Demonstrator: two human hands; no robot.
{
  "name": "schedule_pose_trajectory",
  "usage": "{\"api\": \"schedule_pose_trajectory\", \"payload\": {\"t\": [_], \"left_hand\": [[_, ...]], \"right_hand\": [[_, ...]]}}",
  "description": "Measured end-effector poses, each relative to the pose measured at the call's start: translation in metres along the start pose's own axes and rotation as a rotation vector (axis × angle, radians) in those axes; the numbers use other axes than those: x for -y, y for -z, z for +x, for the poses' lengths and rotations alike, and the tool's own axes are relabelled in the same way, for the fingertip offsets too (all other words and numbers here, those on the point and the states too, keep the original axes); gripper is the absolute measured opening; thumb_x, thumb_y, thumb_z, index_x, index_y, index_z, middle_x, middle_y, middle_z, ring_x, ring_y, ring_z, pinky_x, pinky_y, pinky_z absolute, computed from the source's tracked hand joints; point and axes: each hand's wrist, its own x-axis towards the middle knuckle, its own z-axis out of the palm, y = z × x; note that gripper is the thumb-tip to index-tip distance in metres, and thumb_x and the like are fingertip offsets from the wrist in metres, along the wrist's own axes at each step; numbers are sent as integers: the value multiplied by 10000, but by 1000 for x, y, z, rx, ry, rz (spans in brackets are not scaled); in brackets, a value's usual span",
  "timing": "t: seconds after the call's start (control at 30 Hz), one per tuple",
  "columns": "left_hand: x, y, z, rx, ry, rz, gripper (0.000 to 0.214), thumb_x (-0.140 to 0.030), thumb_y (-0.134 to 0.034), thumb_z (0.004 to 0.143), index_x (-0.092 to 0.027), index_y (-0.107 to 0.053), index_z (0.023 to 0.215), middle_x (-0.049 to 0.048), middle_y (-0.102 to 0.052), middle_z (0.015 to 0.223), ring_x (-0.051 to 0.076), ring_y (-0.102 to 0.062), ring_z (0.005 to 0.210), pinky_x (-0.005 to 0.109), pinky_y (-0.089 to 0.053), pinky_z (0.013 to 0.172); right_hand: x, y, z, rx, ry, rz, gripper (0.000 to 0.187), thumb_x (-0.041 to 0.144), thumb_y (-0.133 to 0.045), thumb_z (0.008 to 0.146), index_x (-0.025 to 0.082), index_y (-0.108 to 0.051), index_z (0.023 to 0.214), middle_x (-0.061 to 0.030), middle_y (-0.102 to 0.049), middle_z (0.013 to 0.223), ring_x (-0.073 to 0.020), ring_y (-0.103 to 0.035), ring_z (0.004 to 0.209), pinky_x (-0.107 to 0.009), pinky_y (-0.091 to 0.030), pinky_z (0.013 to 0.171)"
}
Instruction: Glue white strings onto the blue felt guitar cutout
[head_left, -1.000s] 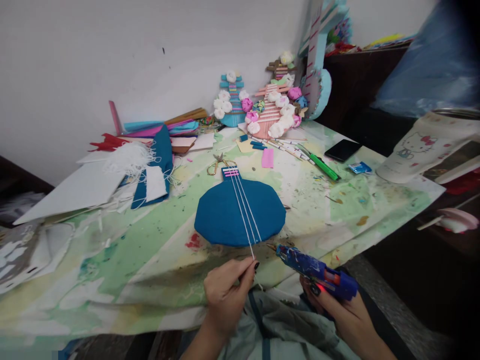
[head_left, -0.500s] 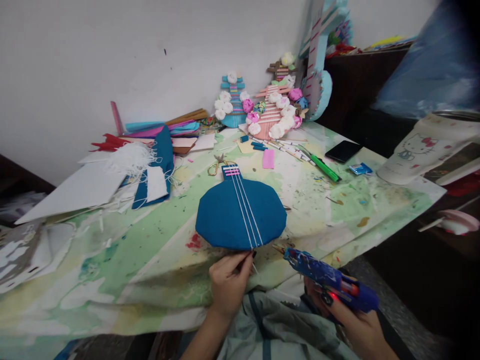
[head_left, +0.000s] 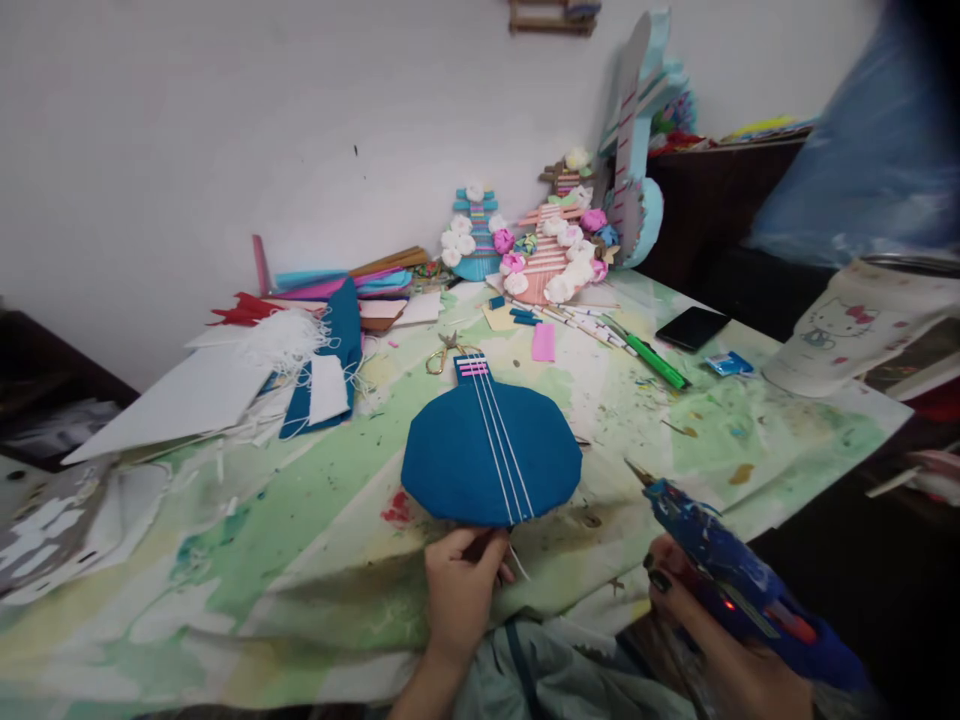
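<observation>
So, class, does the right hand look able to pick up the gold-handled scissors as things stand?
Probably not: the right hand is gripping the blue glue gun, and the blue guitar-shaped craft lies between that hand and the gold-handled scissors.

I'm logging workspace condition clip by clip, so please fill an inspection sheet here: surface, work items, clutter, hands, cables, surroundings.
Surface: green-and-white tablecloth, paint-stained, wrinkled toward the near edge.
Work items: blue guitar-shaped piece with white strings along it; blue glue gun, nozzle apart from the piece.
Clutter: white yarn heap, gold-handled scissors, pink paper, green cutter.
Hands: left hand at the piece's near edge, beside a loose string tail, its grip partly hidden; right hand closed around the glue gun.
Cables: nothing seen.
Surroundings: pale wall, flower-decorated guitar shapes before it; blue plastic sheeting at upper right.
</observation>
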Motion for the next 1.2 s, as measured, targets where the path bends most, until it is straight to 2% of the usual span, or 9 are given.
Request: {"api": "schedule_pose_trajectory", "payload": {"t": [0.1, 0.17, 0.33, 0.47, 0.73, 0.97, 1.07, 1.2], "left_hand": [[-5, -2, 1, -9, 83, -53, 234, -345, -663, 611, -139, -657, 499, 19, -584, 391, 135, -532, 323, 201, -401, 350], [-8, -3, 2, -17, 121, -62, 245, -359, -666, 582, -140, -646, 473, 23, -569, 367, 137, -523, 314, 205, -398, 350], [-11, -3, 4, -10, 164, -74, 257, -378, -665, 554, -136, -654, 469, 34, -546, 327, 135, -502, 299, 204, -376, 349], [-11, -2, 5, 11, 168, -121, 261, -389, -681, 548, -130, -673, 521, 45, -582, 363, 157, -530, 315, 223, -406, 350], [-24, 6, 10, 17, 133, -114, 215, -346, -671, 582, -136, -661, 537, 56, -639, 433, 195, -607, 384, 250, -494, 392], [-21, 8, 12, 33, 53, -76, 154, -279, -675, 622, -134, -689, 572, 54, -672, 492, 207, -646, 436, 263, -544, 428], [-23, 10, 12, 20, -41, -55, 126, -264, -689, 636, -141, -718, 626, 44, -684, 528, 200, -648, 439, 269, -557, 426], [-37, 18, 15, 1, -318, 80, 99, -246, -680, 702, -178, -752, 701, 74, -741, 823, 190, -698, 610, 243, -577, 491]], "right_hand": [[9, -15, 20, 15, 103, -130, 163, 326, -719, 687, 214, -658, 789, -35, -702, 748, -219, -678, 688, -293, -550, 641], [14, -28, 32, 18, 226, -141, 184, 311, -687, 726, 217, -636, 875, -38, -700, 812, -218, -676, 753, -291, -543, 675], [19, -57, 51, 223, 616, -216, 274, 179, -552, 812, 228, -548, 1081, -73, -644, 1076, -217, -625, 992, -308, -512, 825], [18, -69, 55, 259, 762, -248, 290, 124, -490, 804, 214, -528, 1078, -97, -629, 1115, -229, -582, 1079, -344, -483, 891], [18, -78, 54, 176, 795, -222, 281, 115, -465, 832, 199, -521, 1095, -107, -637, 1073, -228, -590, 1038, -362, -473, 894], [24, -78, 52, 175, 751, -186, 288, 117, -518, 820, 227, -536, 1086, -71, -651, 1041, -216, -616, 988, -317, -483, 852], [27, -76, 49, 147, 728, -163, 284, 117, -526, 820, 231, -547, 1079, -53, -661, 1006, -200, -639, 918, -286, -491, 801], [31, -72, 41, 91, 666, -133, 287, 135, -555, 806, 230, -567, 1077, -21, -681, 898, -176, -651, 755, -252, -490, 689]]}}
